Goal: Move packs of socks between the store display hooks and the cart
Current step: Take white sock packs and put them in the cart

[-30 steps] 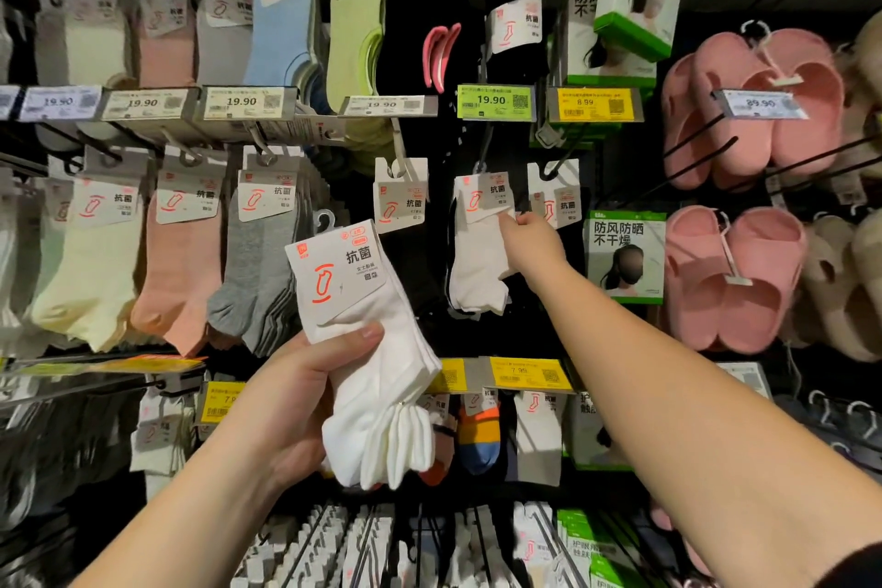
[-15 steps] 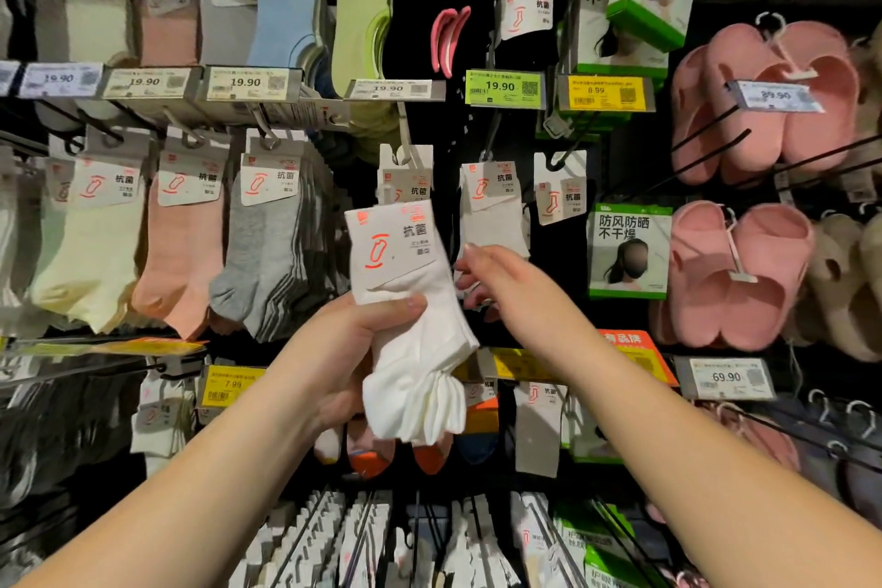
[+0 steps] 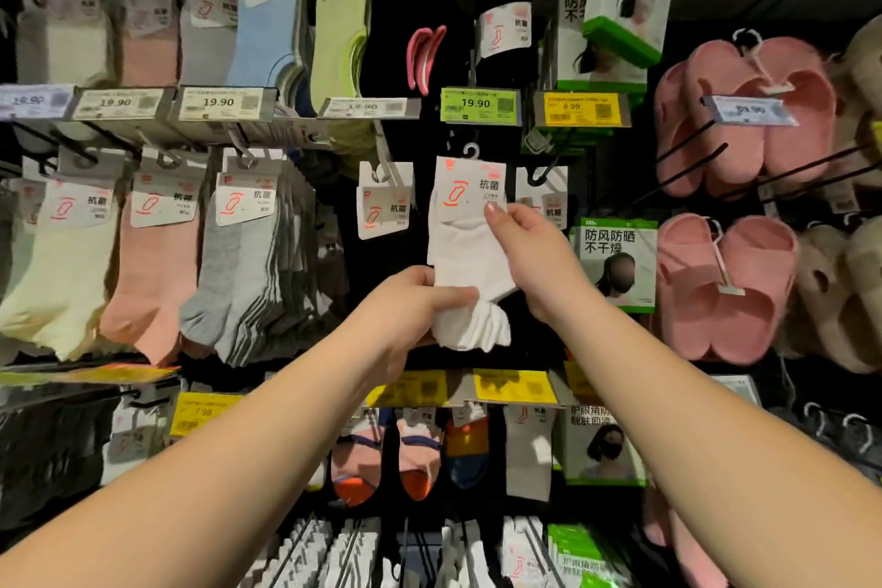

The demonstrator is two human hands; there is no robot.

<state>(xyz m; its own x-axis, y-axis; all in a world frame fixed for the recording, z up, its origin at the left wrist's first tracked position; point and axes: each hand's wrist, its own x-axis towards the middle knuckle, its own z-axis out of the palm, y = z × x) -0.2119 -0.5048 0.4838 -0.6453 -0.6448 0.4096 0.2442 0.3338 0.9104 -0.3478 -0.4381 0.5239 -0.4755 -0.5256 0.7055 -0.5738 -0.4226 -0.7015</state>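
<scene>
Sock pack (image 3: 470, 253) raised toward hooks; left hand (image 3: 405, 315), right hand (image 3: 534, 253) grip clamped on it.

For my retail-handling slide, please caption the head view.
Both hands hold a white sock pack at the display hooks: left hand gripping its lower part, right hand pinching its label card.

White sock pack (image 3: 465, 272) with a red-printed white label (image 3: 470, 193). To its left, grey socks (image 3: 248, 286), peach-pink socks (image 3: 152, 282) and pale yellow socks (image 3: 57, 282). Right, pink slippers (image 3: 725, 282). Yellow price tags (image 3: 513, 386) below; a green price tag (image 3: 478, 105) above.
</scene>
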